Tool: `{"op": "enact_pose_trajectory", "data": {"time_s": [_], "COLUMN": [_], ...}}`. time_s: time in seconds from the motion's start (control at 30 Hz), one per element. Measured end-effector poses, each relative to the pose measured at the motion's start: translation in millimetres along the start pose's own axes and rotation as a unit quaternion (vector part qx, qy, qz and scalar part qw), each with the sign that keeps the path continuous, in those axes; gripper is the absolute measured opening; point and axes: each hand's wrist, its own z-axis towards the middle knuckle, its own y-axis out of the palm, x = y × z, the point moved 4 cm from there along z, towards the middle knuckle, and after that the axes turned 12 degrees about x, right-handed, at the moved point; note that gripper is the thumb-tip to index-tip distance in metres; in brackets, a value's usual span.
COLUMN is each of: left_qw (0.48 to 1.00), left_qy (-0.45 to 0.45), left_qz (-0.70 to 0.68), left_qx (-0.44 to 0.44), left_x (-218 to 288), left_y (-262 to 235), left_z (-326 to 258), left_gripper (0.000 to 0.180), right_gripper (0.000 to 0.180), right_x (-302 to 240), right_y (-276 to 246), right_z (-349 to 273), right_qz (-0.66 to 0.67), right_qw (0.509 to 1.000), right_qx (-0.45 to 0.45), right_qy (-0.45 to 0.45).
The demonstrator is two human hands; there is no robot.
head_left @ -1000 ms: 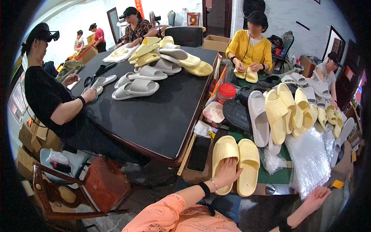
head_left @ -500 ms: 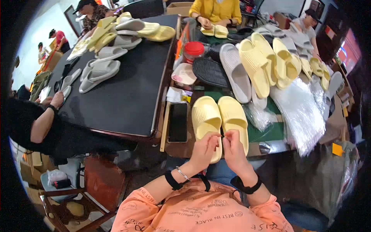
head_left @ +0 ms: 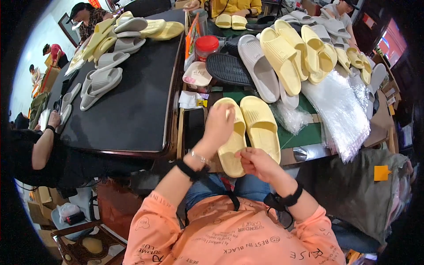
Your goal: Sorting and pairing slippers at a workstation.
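Two pale yellow slide slippers lie side by side in front of me, soles down, toes pointing away. Over the strap of the left slipper (head_left: 231, 150) is my left hand (head_left: 219, 125), raised, with its fingers curled together. Anything in that pinch is too small to make out. My right hand (head_left: 259, 162) is closed by the heel end of the same slipper, thumb and forefinger pressed together. What they hold, if anything, does not show. The right slipper (head_left: 261, 126) sits beyond my right hand, its strap and footbed in plain sight.
A dark phone (head_left: 193, 128) lies left of the slippers. Behind them are a black slipper (head_left: 227, 69), a red-lidded jar (head_left: 206, 46) and piled yellow and grey slippers (head_left: 280, 53). Clear plastic bags (head_left: 338, 110) lie at right. More slippers lie on the black table (head_left: 132, 110), with co-workers around.
My hands, together over the slippers before, have parted. The left has gone up and left towards the strap; the right stays low near the heel. The view has shifted slightly.
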Motion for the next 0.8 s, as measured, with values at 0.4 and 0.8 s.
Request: {"op": "enact_pose_trajectory", "data": {"time_s": [0.4, 0.8], "left_qw": [0.940, 0.931], "left_qy": [-0.248, -0.305], "left_qz": [0.076, -0.127], "left_qx": [-0.222, -0.157], "left_x": [-129, -131], "left_y": [63, 51], "left_z": [29, 36], "left_gripper": [0.038, 0.021], "right_gripper": [0.028, 0.025], "right_x": [-4, -14], "right_y": [31, 30], "right_z": [148, 102], "right_qz": [0.102, -0.310], "right_qw": [0.945, 0.878], "right_qx": [0.153, 0.081], "right_qy": [-0.271, -0.357]}}
